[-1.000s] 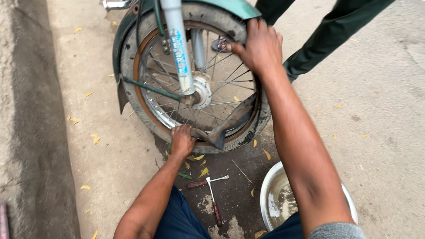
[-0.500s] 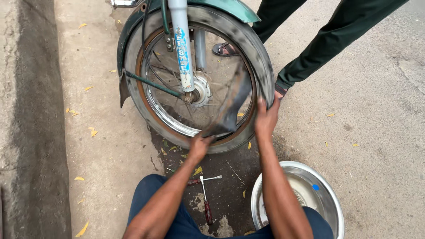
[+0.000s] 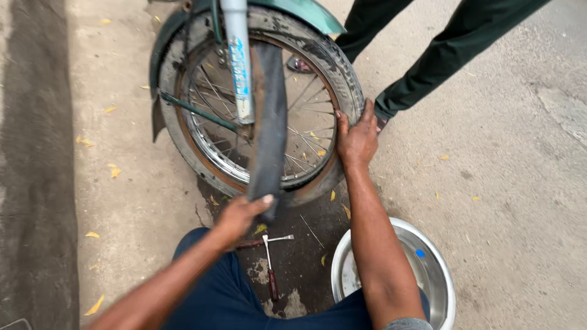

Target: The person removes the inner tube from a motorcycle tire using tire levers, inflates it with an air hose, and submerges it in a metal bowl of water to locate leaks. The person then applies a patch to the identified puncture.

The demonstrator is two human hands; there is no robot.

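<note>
Head view: my left hand [image 3: 241, 214] pinches inner tube [image 3: 267, 122]; right hand [image 3: 356, 137] flat, open on tyre [image 3: 339, 67].

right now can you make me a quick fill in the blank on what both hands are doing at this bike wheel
1. The left hand pulls a black inner ____ out from the wheel.
2. The right hand presses on the wheel's ____.
3. A metal ____ sits on the ground by the right arm.
4. A small tool with a dark red handle lies on the ____.

Missing words: tube; tyre; basin; ground
</note>
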